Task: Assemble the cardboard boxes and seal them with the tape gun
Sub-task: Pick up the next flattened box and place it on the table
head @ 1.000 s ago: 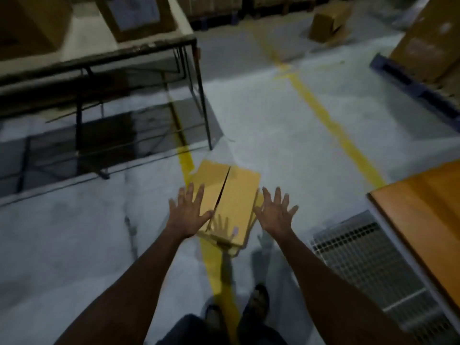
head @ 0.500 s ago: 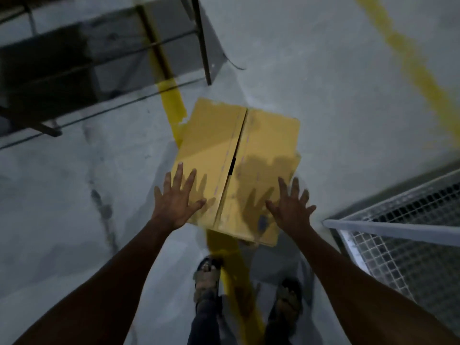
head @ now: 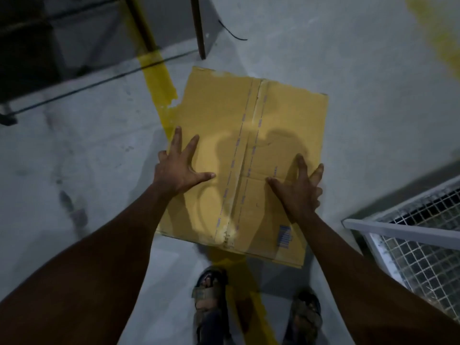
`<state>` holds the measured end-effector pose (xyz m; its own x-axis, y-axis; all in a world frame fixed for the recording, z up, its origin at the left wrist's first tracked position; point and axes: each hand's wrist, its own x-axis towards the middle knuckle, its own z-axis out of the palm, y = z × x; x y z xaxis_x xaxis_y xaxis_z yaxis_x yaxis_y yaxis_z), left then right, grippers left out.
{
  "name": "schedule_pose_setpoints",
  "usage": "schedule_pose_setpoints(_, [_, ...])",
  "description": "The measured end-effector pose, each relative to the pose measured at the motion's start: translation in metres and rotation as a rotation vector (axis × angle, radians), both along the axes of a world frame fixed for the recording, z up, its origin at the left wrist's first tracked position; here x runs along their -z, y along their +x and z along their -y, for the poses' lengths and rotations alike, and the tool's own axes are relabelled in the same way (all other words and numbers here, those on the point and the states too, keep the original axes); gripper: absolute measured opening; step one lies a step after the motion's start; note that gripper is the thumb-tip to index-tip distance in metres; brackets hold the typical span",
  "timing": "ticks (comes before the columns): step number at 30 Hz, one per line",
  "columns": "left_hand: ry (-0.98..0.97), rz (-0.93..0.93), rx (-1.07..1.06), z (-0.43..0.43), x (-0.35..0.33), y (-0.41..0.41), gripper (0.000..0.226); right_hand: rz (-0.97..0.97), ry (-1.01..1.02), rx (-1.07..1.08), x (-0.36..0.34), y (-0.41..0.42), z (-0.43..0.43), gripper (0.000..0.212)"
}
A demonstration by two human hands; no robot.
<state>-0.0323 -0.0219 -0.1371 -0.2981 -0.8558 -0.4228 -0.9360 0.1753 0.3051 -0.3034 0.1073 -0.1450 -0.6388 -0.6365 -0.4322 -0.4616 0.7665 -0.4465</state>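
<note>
Nearest, two strapped sandals (head: 209,290) on grey, scuffed concrete floor (head: 361,70), astride a worn yellow painted line (head: 159,78). Just beyond, a flattened-looking corrugated cardboard box (head: 249,115): rectangular, tan, lying on the floor across that line, with a centre seam edged by torn tape residue, a ragged tear at the far left corner and a small printed barcode (head: 285,236) near the front right. To the right, a white-framed wire mesh panel (head: 423,257) with a fine square grid. Farthest, a dark metal table leg (head: 199,28) planted on the concrete.

Against half a second ago: box larger and closer in view, dark gap at the seam no longer showing, and both hands farther onto the cardboard instead of at its near edge.

Left hand (head: 178,170) spread wide on the box top by the left edge, thumb pointing inward, fingers straight and apart. Right hand (head: 300,192) likewise splayed by the right edge, thumb inward, outermost fingers bending at the side. Nothing pinched or lifted.
</note>
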Motion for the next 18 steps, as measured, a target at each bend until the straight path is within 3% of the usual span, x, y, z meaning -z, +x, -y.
schedule_pose_setpoints(7, [-0.159, 0.055, -0.014, 0.003, -0.095, -0.011, 0.104, -0.170, -0.099, -0.003, -0.088, 0.004, 0.008, 0.080])
schedule_pose_setpoints(14, [-0.254, -0.047, -0.028, 0.016, -0.288, -0.023, 0.102, -0.289, -0.208, 0.047, -0.293, -0.003, 0.032, 0.069])
schedule_pose_setpoints(18, [-0.309, -0.100, -0.023, 0.011, -0.416, -0.037, 0.102, -0.260, -0.303, 0.090, -0.422, -0.017, 0.024, 0.059])
